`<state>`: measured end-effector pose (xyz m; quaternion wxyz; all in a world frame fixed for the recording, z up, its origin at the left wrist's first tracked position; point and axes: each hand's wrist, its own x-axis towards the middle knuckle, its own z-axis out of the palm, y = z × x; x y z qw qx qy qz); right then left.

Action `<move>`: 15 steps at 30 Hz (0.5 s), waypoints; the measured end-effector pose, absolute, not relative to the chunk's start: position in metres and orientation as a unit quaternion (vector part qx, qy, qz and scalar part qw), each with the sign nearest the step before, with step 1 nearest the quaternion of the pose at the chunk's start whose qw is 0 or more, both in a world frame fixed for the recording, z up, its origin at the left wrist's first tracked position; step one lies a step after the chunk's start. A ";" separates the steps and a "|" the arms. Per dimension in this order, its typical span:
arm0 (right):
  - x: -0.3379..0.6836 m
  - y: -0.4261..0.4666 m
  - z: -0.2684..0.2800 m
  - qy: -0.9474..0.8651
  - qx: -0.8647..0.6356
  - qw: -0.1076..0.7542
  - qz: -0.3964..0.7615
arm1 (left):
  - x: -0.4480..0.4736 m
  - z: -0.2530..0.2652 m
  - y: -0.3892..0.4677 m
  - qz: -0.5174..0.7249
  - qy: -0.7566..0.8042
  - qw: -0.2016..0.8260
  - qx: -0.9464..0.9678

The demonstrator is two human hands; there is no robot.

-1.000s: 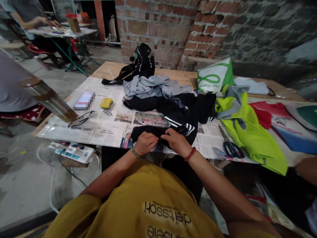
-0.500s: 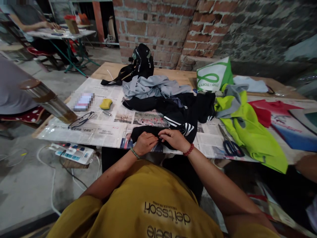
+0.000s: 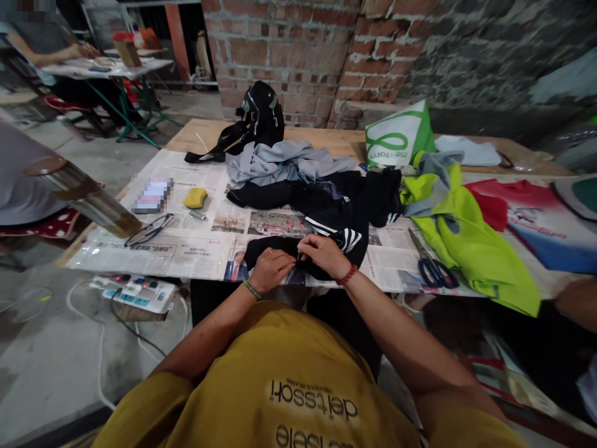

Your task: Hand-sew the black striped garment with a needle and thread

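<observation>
A black garment with white stripes lies bunched on the newspaper-covered table, one part of it stretched along the near edge. My left hand, a green bead bracelet at its wrist, is closed on the black cloth at that edge. My right hand, wearing a red bracelet, is closed in a pinch right beside the left fingertips, above the same cloth. Whatever sits between its thumb and finger is too small to make out. Dark-handled scissors rest to the right of my hands.
Leftward are a yellow sponge, a phone, glasses and a tall flask. A grey cloth and black bag lie behind; a neon-yellow garment hangs over the front edge. A power strip sits below.
The view has shifted slightly. My right hand has turned a little at the wrist, its pinch still close to the left fingertips; the left hand stays on the black cloth.
</observation>
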<state>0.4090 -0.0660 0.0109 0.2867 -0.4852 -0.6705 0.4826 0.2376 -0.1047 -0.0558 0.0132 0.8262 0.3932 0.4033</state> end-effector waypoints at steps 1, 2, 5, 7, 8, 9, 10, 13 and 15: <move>0.409 -0.065 0.012 -0.680 -0.484 0.281 0.474 | 0.238 -0.056 -0.105 0.402 0.395 0.015 0.826; 0.409 -0.064 0.012 -0.689 -0.483 0.275 0.465 | 0.238 -0.055 -0.105 0.401 0.397 0.017 0.825; 0.409 -0.062 0.010 -0.710 -0.486 0.261 0.437 | 0.238 -0.054 -0.105 0.401 0.395 0.019 0.826; 0.409 -0.060 0.007 -0.723 -0.488 0.254 0.418 | 0.238 -0.053 -0.105 0.403 0.391 0.020 0.827; 0.408 -0.060 0.005 -0.730 -0.489 0.254 0.405 | 0.238 -0.053 -0.106 0.404 0.391 0.020 0.827; 0.408 -0.059 0.003 -0.737 -0.489 0.256 0.390 | 0.238 -0.053 -0.106 0.405 0.391 0.020 0.826; 0.407 -0.059 0.002 -0.745 -0.488 0.259 0.373 | 0.238 -0.053 -0.106 0.405 0.392 0.021 0.826; 0.406 -0.059 -0.001 -0.765 -0.484 0.263 0.333 | 0.237 -0.054 -0.106 0.407 0.393 0.023 0.825; 0.405 -0.060 -0.001 -0.772 -0.481 0.259 0.326 | 0.237 -0.054 -0.105 0.412 0.390 0.021 0.823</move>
